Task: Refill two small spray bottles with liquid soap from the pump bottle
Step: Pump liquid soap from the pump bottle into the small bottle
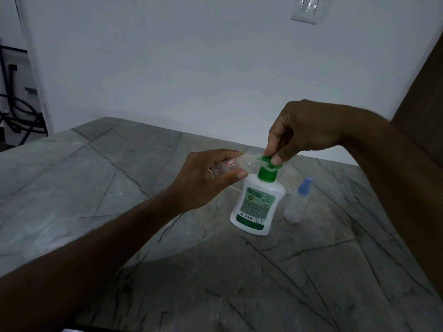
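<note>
Left hand [208,180] has its fingers and thumb wrapped round a small clear spray bottle [72,167], holding it tipped on its side in the air with the open neck pointing right at the pump nozzle. Cap looks to be off that one, and there's a bit of red-and-white label near the fingers. Right hand [303,130] comes down from above with thumb and fingertips pinching the green pump head [341,161] of the soap bottle.

That pump bottle [257,203] is white with a green collar and a green label, standing upright on the bench [119,212], pretty much mid-frame. Just to its right, near but not touching, stands the second spray bottle [297,202], clear, upright, with a pale blue cap on.

Bench top is a grey-green stone, marble-ish, with dark veins running all over it. It butts up against a plain white wall [167,68]. Lighting is dim. A white light switch [305,8] sits high on the wall, some dark cables or hoses [16,116] hang about at far left, and a brown panel [422,92], maybe a door, edges the right side
</note>
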